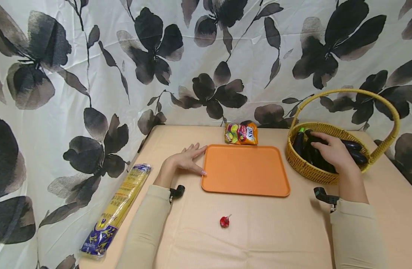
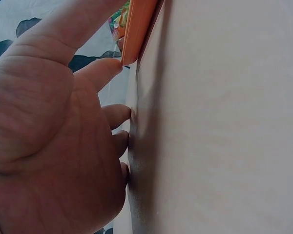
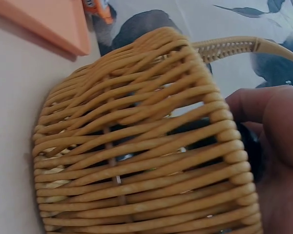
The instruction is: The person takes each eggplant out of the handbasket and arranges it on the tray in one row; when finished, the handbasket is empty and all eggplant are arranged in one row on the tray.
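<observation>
My left hand (image 1: 187,158) lies with spread, mostly straight fingers at the left edge of an orange tray (image 1: 246,170). Its thumb and index finger touch the tray's rim, as the left wrist view also shows. On the right, my right hand (image 1: 335,151) reaches down into a yellow wicker basket (image 1: 308,170) with a tall handle. Its thumb and fingers curl over a dark eggplant (image 1: 308,149) there; the undersides of the fingers are hidden. Other eggplants (image 1: 355,151) lie beside it. In the right wrist view, the woven basket wall (image 3: 141,146) covers much of the contents.
Behind the tray lies a bright orange packet (image 1: 241,133) with a colourful print. A small red thing with a thin end (image 1: 224,221) lies in front of the tray. At the left table edge is a long pack of spaghetti (image 1: 116,211). A flowered curtain (image 1: 199,48) hangs behind.
</observation>
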